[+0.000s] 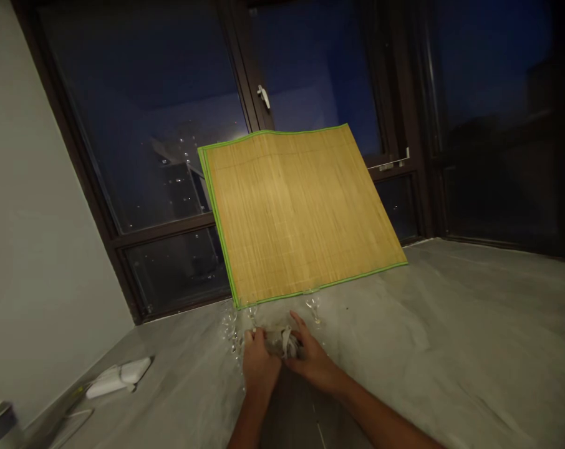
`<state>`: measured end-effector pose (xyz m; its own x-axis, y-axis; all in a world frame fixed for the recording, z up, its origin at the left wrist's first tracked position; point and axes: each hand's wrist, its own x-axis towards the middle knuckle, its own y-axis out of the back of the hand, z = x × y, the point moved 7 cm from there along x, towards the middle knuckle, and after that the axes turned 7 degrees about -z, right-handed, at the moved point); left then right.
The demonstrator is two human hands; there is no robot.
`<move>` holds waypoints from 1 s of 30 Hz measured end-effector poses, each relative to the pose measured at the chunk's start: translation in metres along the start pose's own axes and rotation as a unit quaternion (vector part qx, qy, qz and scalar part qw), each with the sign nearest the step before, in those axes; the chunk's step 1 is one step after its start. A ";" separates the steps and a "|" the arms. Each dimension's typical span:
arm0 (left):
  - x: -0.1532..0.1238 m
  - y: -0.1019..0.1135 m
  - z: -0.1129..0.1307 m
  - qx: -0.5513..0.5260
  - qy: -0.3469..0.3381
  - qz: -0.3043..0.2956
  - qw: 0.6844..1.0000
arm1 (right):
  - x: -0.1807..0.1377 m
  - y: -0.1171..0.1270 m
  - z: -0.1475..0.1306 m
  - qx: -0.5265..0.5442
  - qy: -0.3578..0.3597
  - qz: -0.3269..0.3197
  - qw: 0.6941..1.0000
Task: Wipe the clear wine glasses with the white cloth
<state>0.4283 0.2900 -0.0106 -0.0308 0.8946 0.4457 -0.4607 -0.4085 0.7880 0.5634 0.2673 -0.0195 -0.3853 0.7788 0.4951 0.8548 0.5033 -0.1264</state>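
My left hand (260, 360) is closed, its fingertips pinching one end of a pale strip that looks like cloth or ribbon. My right hand (314, 358) curls round a small greyish bundle (289, 344) crossed by a whitish band; its index finger points up and away. What the bundle is made of is too blurred to tell. Just beyond my hands stand clear stemmed glasses: one stemmed glass (313, 307) past my right fingers, another (252, 312) past my left, and more glassware (229, 324) clustered to the left.
A bamboo mat (305, 209) with green edging leans against the window behind the glasses. The grey marbled sill (441, 349) spreads to the right. At left lie a white wrapped object (118, 378) with a cord and a can-like container (0, 427). A wall borders the left side.
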 end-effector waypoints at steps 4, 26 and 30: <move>-0.006 -0.012 0.011 -0.049 -0.035 -0.060 0.996 | -0.002 -0.002 0.006 -0.008 -0.005 -0.017 1.000; 0.010 -0.017 -0.002 -0.224 -0.035 -0.019 0.974 | 0.009 0.022 -0.013 -0.152 0.036 0.101 0.982; 0.006 -0.012 0.005 -0.203 -0.040 -0.015 0.978 | 0.005 0.026 -0.017 -0.151 0.054 0.163 0.974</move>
<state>0.4382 0.2997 -0.0151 0.0498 0.8818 0.4690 -0.7750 -0.2622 0.5751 0.5898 0.2784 -0.0053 -0.0517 0.8264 0.5607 0.9950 0.0908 -0.0421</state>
